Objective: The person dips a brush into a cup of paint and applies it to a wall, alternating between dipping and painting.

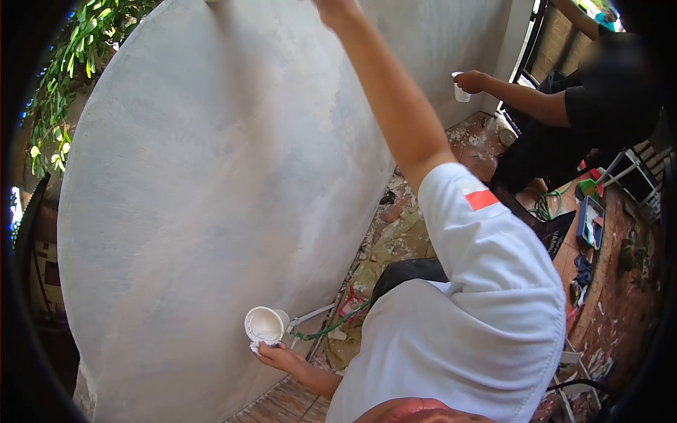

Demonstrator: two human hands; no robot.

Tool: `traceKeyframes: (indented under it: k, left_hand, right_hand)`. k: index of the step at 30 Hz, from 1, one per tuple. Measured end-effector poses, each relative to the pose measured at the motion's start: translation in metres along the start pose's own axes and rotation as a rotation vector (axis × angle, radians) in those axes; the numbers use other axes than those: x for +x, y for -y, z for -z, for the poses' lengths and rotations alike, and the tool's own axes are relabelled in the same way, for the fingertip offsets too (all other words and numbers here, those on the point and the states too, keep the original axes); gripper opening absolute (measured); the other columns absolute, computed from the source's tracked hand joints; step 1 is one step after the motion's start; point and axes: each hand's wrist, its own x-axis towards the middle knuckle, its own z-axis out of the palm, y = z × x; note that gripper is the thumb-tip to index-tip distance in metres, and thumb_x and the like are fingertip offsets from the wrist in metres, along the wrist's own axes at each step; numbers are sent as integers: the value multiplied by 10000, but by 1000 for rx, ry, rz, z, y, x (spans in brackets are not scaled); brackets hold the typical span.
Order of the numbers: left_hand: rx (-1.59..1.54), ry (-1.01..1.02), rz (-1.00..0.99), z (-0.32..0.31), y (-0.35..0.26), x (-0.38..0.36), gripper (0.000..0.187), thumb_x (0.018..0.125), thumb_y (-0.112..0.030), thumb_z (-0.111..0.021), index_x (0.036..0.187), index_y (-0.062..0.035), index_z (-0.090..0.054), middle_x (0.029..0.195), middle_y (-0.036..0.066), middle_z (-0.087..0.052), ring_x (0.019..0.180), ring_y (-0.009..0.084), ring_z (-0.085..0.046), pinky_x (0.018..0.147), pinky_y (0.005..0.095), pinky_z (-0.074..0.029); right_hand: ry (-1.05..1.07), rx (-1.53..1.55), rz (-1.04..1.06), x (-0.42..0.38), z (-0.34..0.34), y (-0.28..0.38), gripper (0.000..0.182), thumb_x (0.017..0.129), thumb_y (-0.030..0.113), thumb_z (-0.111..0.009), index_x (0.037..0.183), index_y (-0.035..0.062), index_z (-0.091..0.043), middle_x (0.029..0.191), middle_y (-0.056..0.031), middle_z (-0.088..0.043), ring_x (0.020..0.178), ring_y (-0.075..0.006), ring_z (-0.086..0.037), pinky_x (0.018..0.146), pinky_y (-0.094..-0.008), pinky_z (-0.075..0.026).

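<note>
In my left hand [278, 354] is a white cup [283, 321], gripped near its base and tilted so that its pale inside shows. White residue clings to the cup and the fingers. The cup is in front of the lower part of a grey-white wall [176, 183]. My right arm reaches up across the wall, and my right hand [333, 8] is cut off by the top edge, with its fingers out of sight. A small pale object shows at the top edge, above a blurred dark streak on the wall.
At the right, a person in dark clothes [606, 106] holds a white cup [462, 87]. A green hose [331, 326] and a pale pipe run beside my left hand. A crumpled sheet [395, 254] lies along the wall. A blue tray [591, 224] sits farther right; leaves hang upper left.
</note>
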Motion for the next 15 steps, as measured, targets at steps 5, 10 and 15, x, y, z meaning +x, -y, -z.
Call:
traceKeyframes:
  k: [5, 10, 15]
  left_hand:
    - [-69, -81, 7, -12, -10, -9, 370, 866, -230, -480, 1156, 0, -467, 953, 63, -518, 693, 118, -410, 530, 246, -307]
    - [70, 22, 65, -3, -12, -11, 420, 873, -237, -474, 1223, -8, -443, 1000, 73, -517, 738, 126, -442, 551, 248, -329]
    - [44, 0, 59, 6, 2, 0, 416, 878, -242, -471, 1219, -5, -453, 1017, 72, -526, 764, 128, -465, 559, 244, -340]
  right_hand:
    - [-316, 273, -367, -174, 108, -139, 173, 919, 206, -549, 808, 120, -447, 713, -27, -531, 554, -117, -466, 465, -249, -383]
    - [-558, -221, -512, -297, 171, -155, 197, 895, 206, -564, 768, 105, -452, 629, -14, -511, 464, -104, -463, 438, -264, -370]
    - [132, -1260, -696, -221, 169, -103, 269, 724, 257, -618, 630, 71, -449, 569, -98, -598, 555, -235, -636, 578, -356, -487]
